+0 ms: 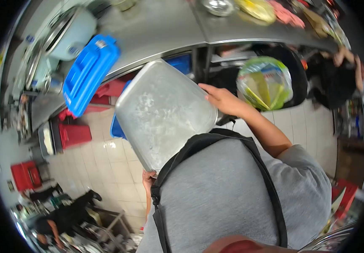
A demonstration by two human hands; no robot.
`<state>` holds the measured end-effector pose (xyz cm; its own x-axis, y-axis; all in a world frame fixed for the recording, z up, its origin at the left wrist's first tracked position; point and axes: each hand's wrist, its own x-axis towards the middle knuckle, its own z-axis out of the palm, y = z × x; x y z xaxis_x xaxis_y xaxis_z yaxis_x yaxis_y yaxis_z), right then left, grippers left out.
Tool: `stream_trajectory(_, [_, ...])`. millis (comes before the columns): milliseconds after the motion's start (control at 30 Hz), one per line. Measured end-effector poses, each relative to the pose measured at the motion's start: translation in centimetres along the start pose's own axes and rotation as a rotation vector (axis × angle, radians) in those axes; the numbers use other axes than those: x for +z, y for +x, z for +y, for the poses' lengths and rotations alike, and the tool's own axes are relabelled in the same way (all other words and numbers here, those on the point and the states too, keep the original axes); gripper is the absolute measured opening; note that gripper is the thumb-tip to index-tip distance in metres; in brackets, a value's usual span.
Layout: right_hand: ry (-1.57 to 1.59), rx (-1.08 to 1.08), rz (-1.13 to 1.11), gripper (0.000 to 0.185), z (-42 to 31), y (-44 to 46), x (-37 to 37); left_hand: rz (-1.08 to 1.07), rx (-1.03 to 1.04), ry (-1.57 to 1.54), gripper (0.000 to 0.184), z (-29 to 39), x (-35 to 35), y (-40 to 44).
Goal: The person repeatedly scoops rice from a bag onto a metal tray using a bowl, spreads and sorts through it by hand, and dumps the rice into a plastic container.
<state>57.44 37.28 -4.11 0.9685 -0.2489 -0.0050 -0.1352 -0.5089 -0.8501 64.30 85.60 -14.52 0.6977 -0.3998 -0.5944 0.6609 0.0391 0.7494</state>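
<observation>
A large metal tray (165, 111), its broad grey surface marked with whitish smears, is held in front of my body. My right hand (222, 99) grips its right edge, with the fingers partly hidden at the rim. At the tray's lower left corner, my left hand (148, 177) holds the edge; most of that hand is hidden behind the tray and my strap. Beyond the tray's upper left side, a blue lid (90, 74) lies at the edge of the steel counter (156, 25). Part of a blue container (116, 127) shows behind the tray.
Right of the tray stands a black bin (301, 80) with a plastic liner. A light blue cooker (74, 38) and a metal bowl (218, 6) stand on the counter. Red bins (75, 135) sit at left. Other people (70, 215) are at lower left and upper right.
</observation>
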Motion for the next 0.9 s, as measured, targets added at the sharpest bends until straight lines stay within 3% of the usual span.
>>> stream_trajectory(67, [0.132, 0.082, 0.116, 0.048, 2.0, -4.3, -2.4, -0.179, 0.056, 0.028, 0.064, -2.8, -3.1, 1.4])
stream_trajectory(133, [0.390, 0.168, 0.258, 0.042, 3.8, -7.9, -4.3, -0.130, 0.126, 0.214, 0.055, -5.6, -5.4, 1.4])
stream_trajectory(200, [0.235, 0.234, 0.348, 0.047, 5.4, -10.9, -6.3, -0.083, 0.215, 0.389, 0.047, -6.9, -6.5, 2.1])
stream_trajectory(267, [-0.640, 0.011, 0.538, 0.057, 7.5, -13.4, -7.3, -0.030, 0.303, 0.554, 0.038, -7.1, -6.0, 2.3])
stream_trajectory(300, [-0.734, 0.035, 0.565, 0.072, 8.7, -14.3, -7.2, -0.046, 0.247, 0.434, 0.033, -4.5, -4.0, 1.6])
stream_trajectory(333, [-0.733, 0.044, 0.571, 0.072, 10.3, -15.3, -7.2, -0.056, 0.191, 0.313, 0.029, -1.3, -0.8, 0.5])
stream_trajectory(367, [-0.824, 0.225, 0.384, 0.066, 12.2, -16.3, -7.0, 0.014, 0.085, -0.101, 0.029, -2.1, -2.5, 0.6])
stream_trajectory(400, [-0.908, 0.400, 0.187, 0.061, 14.6, -17.1, -6.7, 0.036, 0.049, -0.093, 0.026, 1.4, 2.0, -1.8])
stream_trajectory(433, [-0.903, 0.484, 0.040, 0.032, 17.6, -17.2, -6.7, 0.044, 0.041, -0.023, 0.023, 5.6, 7.0, -4.7])
stream_trajectory(500, [-0.858, 0.473, 0.105, 0.022, 18.7, -18.0, -7.2, 0.080, 0.049, -0.003, 0.018, 10.4, 13.3, -8.5])
stream_trajectory(567, [-0.811, 0.449, 0.165, 0.017, 19.1, -18.5, -8.0, 0.121, 0.106, -0.006, 0.008, 10.8, 13.6, -9.4])
stream_trajectory(633, [-0.783, 0.520, 0.381, 0.014, 18.0, -18.2, -10.4, 0.130, 0.240, -0.107, 0.016, 10.3, 11.4, -7.4])
stream_trajectory(700, [-0.745, 0.419, 0.560, 0.012, 19.7, -17.5, -13.1, 0.026, 0.259, -0.154, 0.043, 10.7, 10.6, -4.8])
stream_trajectory(767, [-0.677, 0.285, 0.672, 0.014, 18.5, -15.8, -16.4, -0.006, 0.332, -0.132, 0.041, 11.4, 13.5, -0.9])
stream_trajectory(800, [-0.683, 0.280, 0.672, 0.014, 17.2, -14.9, -18.0, -0.044, 0.385, -0.134, 0.038, 12.2, 16.3, 1.0])
stream_trajectory(900, [-0.749, 0.283, 0.579, 0.020, 12.5, -12.3, -20.4, -0.167, 0.385, -0.128, 0.045, 13.0, 15.7, 8.4])
